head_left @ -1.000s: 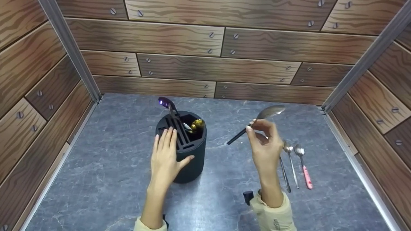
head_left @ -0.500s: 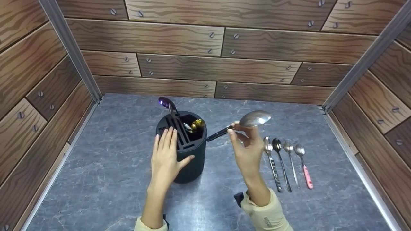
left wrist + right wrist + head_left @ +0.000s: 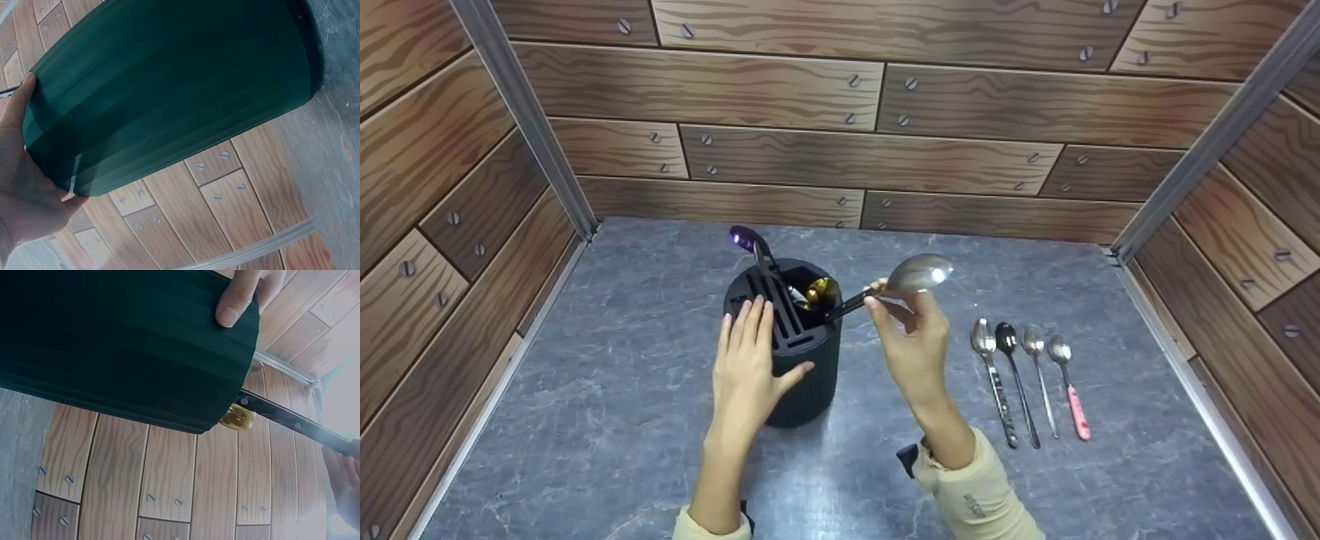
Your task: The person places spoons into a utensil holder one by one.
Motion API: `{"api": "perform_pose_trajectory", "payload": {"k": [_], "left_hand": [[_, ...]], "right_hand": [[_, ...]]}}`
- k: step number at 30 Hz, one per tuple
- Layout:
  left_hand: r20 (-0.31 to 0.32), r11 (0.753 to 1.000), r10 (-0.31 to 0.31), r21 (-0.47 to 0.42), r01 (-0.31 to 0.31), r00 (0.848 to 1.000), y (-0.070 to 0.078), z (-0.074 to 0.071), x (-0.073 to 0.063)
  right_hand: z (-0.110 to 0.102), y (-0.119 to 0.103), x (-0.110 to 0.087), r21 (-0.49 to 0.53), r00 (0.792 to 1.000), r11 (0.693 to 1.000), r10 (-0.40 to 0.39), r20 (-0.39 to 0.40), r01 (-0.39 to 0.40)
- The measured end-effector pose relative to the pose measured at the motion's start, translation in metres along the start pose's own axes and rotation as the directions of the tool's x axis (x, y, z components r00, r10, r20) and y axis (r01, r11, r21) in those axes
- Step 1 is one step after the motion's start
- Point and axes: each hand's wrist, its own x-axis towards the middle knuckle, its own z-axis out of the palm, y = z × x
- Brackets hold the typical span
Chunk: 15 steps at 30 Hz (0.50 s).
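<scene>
My right hand [image 3: 915, 337] pinches a large serving spoon [image 3: 921, 273] by its black riveted handle [image 3: 292, 423], bowl outward to the right. The handle's end overlaps the right rim of a dark green ribbed utensil holder [image 3: 802, 386], over its large opening. My left hand [image 3: 746, 367] lies with straight fingers over the holder's slotted top, thumb against its side; the left wrist view shows the hand [image 3: 28, 174] against the holder's wall. Inside the opening sits a gold utensil [image 3: 821, 291]. A black-handled utensil with a purple shine [image 3: 746, 238] stands up at the back of the slotted top.
Several spoons lie in a row on the grey marbled table at the right: one with a patterned handle [image 3: 997, 382], a dark one [image 3: 1017, 382], a thin silver one [image 3: 1041, 379] and one with a pink handle [image 3: 1076, 412]. Wood-patterned walls [image 3: 840, 97] enclose the table.
My right hand has carried the serving spoon leftward, from right of the holder to its rim, uncovering the spoons on the table. The left hand has stayed on the holder.
</scene>
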Motion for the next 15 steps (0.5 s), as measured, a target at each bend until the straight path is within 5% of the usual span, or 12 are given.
{"api": "perform_pose_trajectory", "payload": {"k": [9,15], "left_hand": [[-0.002,1.000,-0.001,-0.001,0.001,1.000,0.000,0.000,0.001],[0.003,1.000,-0.006,0.002,0.006,1.000,0.000,0.000,0.001]], "right_hand": [[0.004,0.013,0.003,-0.126,0.994,0.992,0.004,0.113,0.010],[-0.002,0.026,-0.001,-0.200,0.980,0.978,0.092,0.178,-0.056]]}}
